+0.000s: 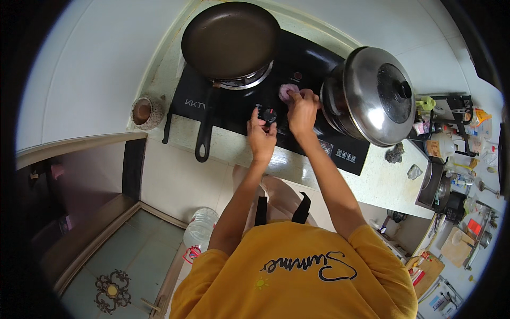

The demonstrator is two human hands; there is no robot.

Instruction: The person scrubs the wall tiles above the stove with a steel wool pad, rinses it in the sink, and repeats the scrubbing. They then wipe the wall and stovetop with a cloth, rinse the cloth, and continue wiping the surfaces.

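Observation:
My right hand (303, 113) pinches a pink scrubbing cloth (288, 93) against the black glass top of a gas stove (306, 60). My left hand (261, 141) is at the stove's round black control knob (270, 115), which has a red mark. Its fingers are spread along the left and lower sides of the knob; whether they press on it is not clear. A dark frying pan (231, 38) sits over the left burner (247, 83), its black handle (204, 137) pointing toward me. Close to the right of my right hand stands a large pot with a domed steel lid (368, 95).
A speckled pot (147, 113) stands on the counter at left. Dark scouring pads (395, 153) and a crumpled silvery piece (414, 172) lie at right, near a rack with bottles (440, 144). A large plastic water bottle (201, 227) stands on the floor at left.

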